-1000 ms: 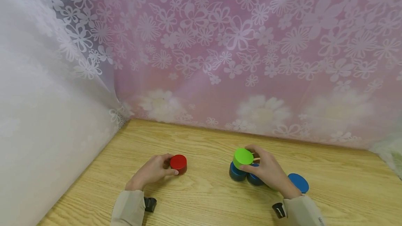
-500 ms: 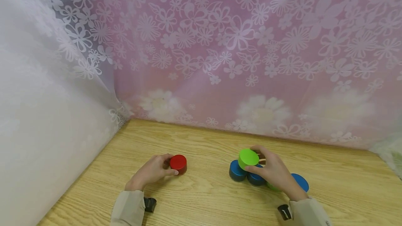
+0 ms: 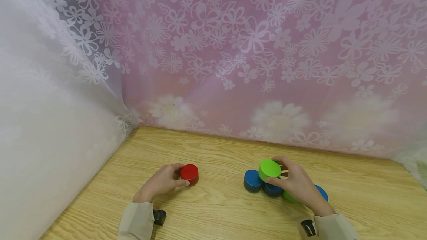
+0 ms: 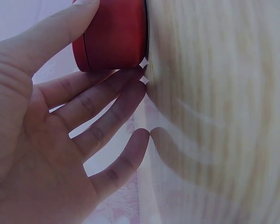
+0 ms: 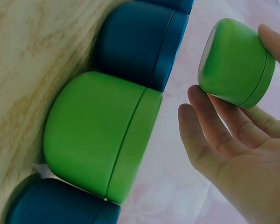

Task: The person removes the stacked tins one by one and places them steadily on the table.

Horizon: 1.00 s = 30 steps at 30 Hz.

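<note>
My left hand rests on the wooden table and pinches a small red round jar between thumb and fingers; the left wrist view shows the red jar standing on the wood with my thumb over it. Held in my right hand, a green jar hovers just above a cluster of jars. In the right wrist view the fingers curl round this green jar, clear of the table.
Below the right hand stand two dark blue jars, a second green jar and another blue jar. A flowered pink curtain closes the back, and a white lace one the left.
My right hand has carried the green jar rightwards and slightly down, from over the left blue jar to over the one beside it. The left hand and red jar have stayed still.
</note>
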Available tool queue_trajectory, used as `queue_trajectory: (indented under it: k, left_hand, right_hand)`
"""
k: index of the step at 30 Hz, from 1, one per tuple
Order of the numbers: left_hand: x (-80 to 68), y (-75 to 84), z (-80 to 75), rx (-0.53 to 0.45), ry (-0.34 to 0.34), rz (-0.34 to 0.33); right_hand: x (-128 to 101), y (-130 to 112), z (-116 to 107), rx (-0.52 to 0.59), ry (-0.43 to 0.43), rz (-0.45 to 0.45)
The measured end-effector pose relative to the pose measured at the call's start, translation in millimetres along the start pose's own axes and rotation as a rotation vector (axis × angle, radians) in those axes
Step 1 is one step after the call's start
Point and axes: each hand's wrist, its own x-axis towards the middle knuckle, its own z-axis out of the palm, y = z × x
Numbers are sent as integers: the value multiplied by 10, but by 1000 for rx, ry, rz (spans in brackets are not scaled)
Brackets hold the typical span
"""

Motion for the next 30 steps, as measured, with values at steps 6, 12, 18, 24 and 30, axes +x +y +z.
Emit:
queue_trajectory:
  k: [6,12,18,24,30]
  left_hand:
    - [-7,6,-4,-8,1,0]
    - [-4,0,-3,-14,-2,12]
    - [4,-13,1,-7,0,25]
    - [7,-12,3,-17,-2,19]
    - [6,-11,4,-23,-3,10]
  right_hand:
    - [-15,5,-24,-7,-1,-1]
    - [-41,30,-49,-49,16,-4]
    - [-72,65,-81,-60,27,-4]
    - [-99,117,-121,-64,35,5]
    - [-137,167,-172,-76,40,20]
